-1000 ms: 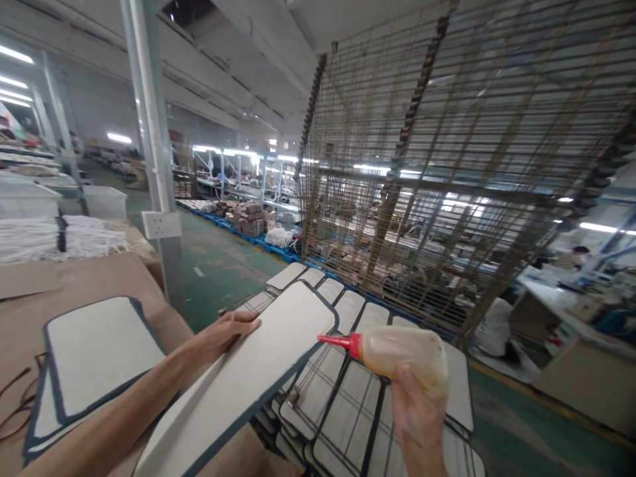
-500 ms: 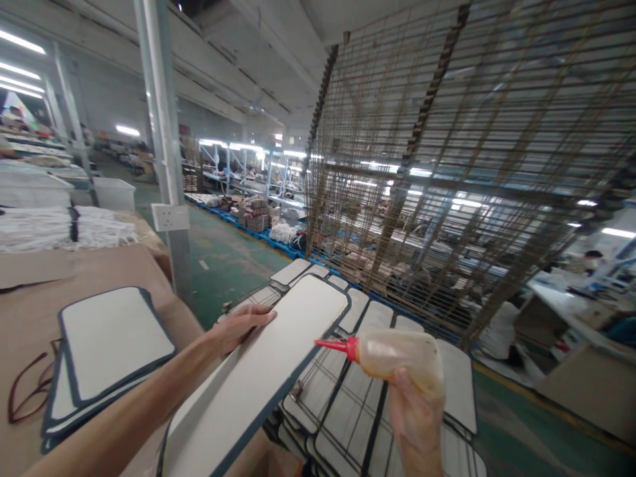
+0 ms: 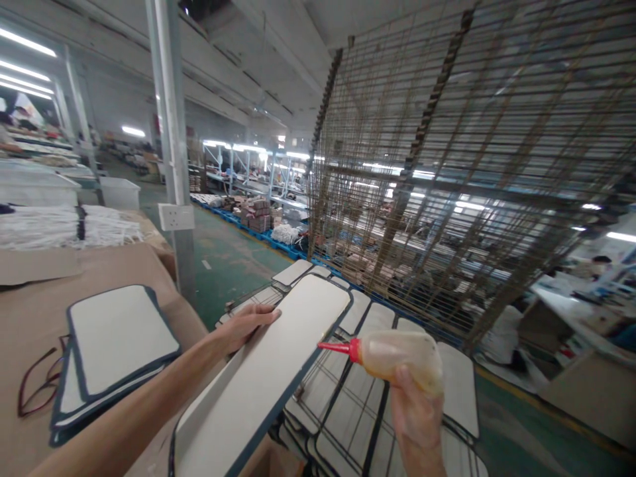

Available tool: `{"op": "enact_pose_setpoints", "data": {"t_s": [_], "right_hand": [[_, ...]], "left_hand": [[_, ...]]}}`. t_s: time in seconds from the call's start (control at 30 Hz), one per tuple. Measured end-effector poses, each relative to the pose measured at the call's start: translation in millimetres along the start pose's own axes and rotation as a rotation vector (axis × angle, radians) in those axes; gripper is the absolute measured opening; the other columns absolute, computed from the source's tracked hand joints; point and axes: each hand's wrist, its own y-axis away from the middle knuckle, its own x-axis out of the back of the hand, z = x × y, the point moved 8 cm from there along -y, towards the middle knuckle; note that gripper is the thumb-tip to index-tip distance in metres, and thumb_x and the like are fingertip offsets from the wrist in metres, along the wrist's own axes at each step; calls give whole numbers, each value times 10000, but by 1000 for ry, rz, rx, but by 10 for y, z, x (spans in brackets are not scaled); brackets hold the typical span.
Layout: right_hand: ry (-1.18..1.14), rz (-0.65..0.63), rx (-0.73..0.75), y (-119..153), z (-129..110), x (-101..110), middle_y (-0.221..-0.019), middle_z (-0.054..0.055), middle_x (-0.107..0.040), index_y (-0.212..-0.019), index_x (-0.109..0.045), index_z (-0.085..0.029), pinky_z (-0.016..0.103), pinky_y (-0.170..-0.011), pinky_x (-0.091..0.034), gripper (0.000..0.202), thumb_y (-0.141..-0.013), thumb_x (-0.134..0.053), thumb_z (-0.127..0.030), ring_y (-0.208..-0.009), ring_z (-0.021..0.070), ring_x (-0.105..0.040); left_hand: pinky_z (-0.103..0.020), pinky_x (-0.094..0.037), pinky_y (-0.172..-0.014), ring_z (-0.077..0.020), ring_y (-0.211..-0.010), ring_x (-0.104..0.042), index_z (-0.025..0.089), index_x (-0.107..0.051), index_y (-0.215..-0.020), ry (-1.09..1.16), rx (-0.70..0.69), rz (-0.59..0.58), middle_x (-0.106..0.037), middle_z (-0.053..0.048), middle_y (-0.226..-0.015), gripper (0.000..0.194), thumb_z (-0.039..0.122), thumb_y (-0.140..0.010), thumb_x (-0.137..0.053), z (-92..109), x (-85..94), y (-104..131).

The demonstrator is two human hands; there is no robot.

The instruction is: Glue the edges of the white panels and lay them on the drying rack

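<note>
My left hand (image 3: 251, 326) grips the left edge of a long white panel (image 3: 271, 358) with rounded corners and a dark blue border, thumb on top and fingers partly hidden beneath. The panel slants away from me. In my right hand (image 3: 416, 407) is a translucent squeeze bottle (image 3: 400, 354) holding a yellowish liquid, its fingers wrapped round the body. The bottle lies nearly level, and its red nozzle (image 3: 340, 347) points left, with the tip at the panel's right edge. A thin glossy yellowish line shows along that edge above the tip.
Similar panels (image 3: 457, 384) lie on a wire rack under and beyond my hands. To the left, a stack of panels (image 3: 122, 338) and a pair of glasses (image 3: 37, 384) rest on a brown-covered table (image 3: 139, 265). A metal post (image 3: 171, 132) and a tall tilted wire rack (image 3: 422, 152) stand ahead.
The nozzle tip has come onto the panel's right edge, and more yellowish line shows above it. My left hand keeps its grip; the whole view has shifted slightly.
</note>
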Motion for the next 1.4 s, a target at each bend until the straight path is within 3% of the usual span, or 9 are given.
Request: {"op": "enact_pose_setpoints", "data": {"t_s": [0.3, 0.63, 1.07, 1.4], "right_hand": [[-20, -73, -54, 134, 20, -131, -847, 44, -716, -1109, -633, -191, 381, -801, -527, 540, -610, -800, -313, -773, 216, -670], [-19, -132, -99, 225, 54, -233, -983, 80, -712, -1224, -567, -216, 432, -795, -525, 662, -614, -792, -343, -794, 249, -674], [-10, -180, -152, 372, 134, -235, -825, 55, -724, -1061, -665, -221, 413, -761, -526, 463, -625, -776, -328, -764, 251, -675], [-18, -172, -214, 491, 123, -277, -778, 58, -720, -1090, -653, -208, 347, -644, -563, 576, -548, -809, -321, -676, 237, -681]], "left_hand": [[-263, -505, -523, -184, -543, -656, 104, -694, -762, -5, 1, 39, -741, -80, -675, 425, 453, -561, -827, 44, 52, -4], [-287, -520, -544, -203, -554, -668, 104, -678, -706, 2, 35, 117, -740, -92, -667, 481, 471, -457, -863, 80, 165, -18], [-303, -517, -572, -202, -547, -659, 93, -673, -670, 35, 28, 181, -728, -87, -632, 455, 392, -408, -895, 216, 256, -53], [-327, -519, -570, -215, -541, -647, 103, -679, -654, 19, 37, 271, -719, -87, -601, 453, 387, -382, -903, 296, 357, -102]]}}
